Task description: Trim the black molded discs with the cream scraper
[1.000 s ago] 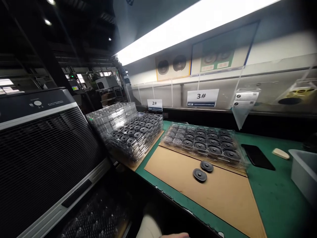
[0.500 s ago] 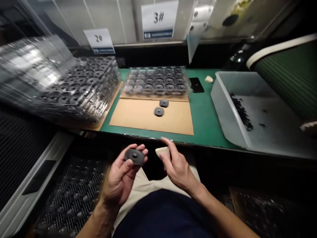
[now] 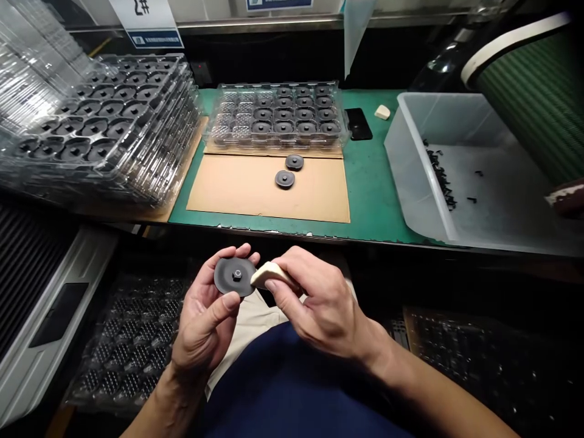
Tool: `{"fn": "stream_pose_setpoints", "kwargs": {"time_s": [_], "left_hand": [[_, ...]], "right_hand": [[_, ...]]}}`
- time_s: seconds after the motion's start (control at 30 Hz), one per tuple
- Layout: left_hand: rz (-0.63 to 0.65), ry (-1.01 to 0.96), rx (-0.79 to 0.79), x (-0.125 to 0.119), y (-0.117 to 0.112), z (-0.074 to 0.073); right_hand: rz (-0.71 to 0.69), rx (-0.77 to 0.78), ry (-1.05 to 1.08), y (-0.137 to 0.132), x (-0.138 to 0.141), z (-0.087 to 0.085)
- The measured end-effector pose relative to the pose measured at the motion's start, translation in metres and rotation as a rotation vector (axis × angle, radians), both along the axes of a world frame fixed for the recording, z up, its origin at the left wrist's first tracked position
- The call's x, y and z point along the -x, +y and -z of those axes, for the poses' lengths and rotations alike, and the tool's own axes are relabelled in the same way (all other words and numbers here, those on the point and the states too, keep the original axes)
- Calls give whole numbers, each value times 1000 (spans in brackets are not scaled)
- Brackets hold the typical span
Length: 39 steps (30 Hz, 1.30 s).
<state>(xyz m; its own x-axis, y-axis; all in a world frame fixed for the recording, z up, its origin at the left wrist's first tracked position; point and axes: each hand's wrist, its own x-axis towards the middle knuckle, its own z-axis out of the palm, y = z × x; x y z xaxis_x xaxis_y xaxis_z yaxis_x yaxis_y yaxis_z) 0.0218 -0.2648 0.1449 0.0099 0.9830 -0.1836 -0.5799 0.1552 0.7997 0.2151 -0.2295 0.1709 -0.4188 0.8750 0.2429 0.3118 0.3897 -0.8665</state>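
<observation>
My left hand point(image 3: 205, 316) holds a round dark grey disc point(image 3: 227, 281) by its edge, thumb on the near rim and fingers beneath. A small raised stub stands at the disc's centre. Pinched in my right hand point(image 3: 314, 298) is a cream-coloured block point(image 3: 270, 275), like a sponge or eraser, its tip touching the disc's right edge. Two similar parts, an upper disc point(image 3: 294, 162) and a lower disc point(image 3: 285, 179), lie on the cardboard sheet point(image 3: 228, 188) beyond my hands.
A clear tray point(image 3: 274, 140) part-filled with discs sits behind the cardboard. Stacked filled trays point(image 3: 150, 152) stand left. To the right are a black phone-like slab point(image 3: 359, 124), another cream block point(image 3: 382, 112) and a plastic bin point(image 3: 415, 176) holding small black bits. The table's front edge point(image 3: 292, 234) runs before me.
My right hand has moved left, bringing the cream block against the disc's edge. The head view has tilted down, so the bench appears higher. My left hand keeps the disc.
</observation>
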Motion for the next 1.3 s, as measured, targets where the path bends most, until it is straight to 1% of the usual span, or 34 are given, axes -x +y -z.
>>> {"fn": "stream_pose_setpoints", "kwargs": {"time_s": [0.1,0.2,0.27,0.37,0.47,0.57,0.63,0.7,0.77,0.87,0.97,1.0,1.1,1.2,1.23,1.3], "left_hand": [[17,3,3,1,-1,0],[5,24,-5,2,-1,1],[-12,41,-13,4,0,1],[-20,54,-27,6,2,0],[-30,63,-58,5,4,-3],[-31,79,-73,3,4,-4],[-11,83,-72,2,4,-4],[8,76,-65,1,3,-3],[15,68,-50,1,3,-1],[21,51,-33,1,2,-1],[11,44,-32,0,3,-2],[9,45,-27,-1,3,-2],[11,48,-7,-2,4,-3],[4,53,-2,-2,4,-3],[3,54,0,-2,4,-2],[16,50,8,-1,3,-1]], "right_hand": [[0,-52,-26,0,2,0],[27,-75,-63,0,3,0],[28,-50,-67,-1,2,0],[-6,-23,-48,-1,2,0],[52,-24,-47,-1,2,-2],[74,-4,47,-1,1,-4],[56,-51,56,-1,2,-3],[73,-103,-3,-2,2,-2],[82,-81,-49,-3,1,-1],[41,-26,-55,-4,1,-2],[88,-56,-99,-2,0,-4],[92,-45,-105,-2,0,-4],[45,-10,-94,-1,1,-4],[92,-77,-127,-2,3,-4],[103,-72,-126,-3,4,-4],[79,-20,-88,-4,6,-4]]}}
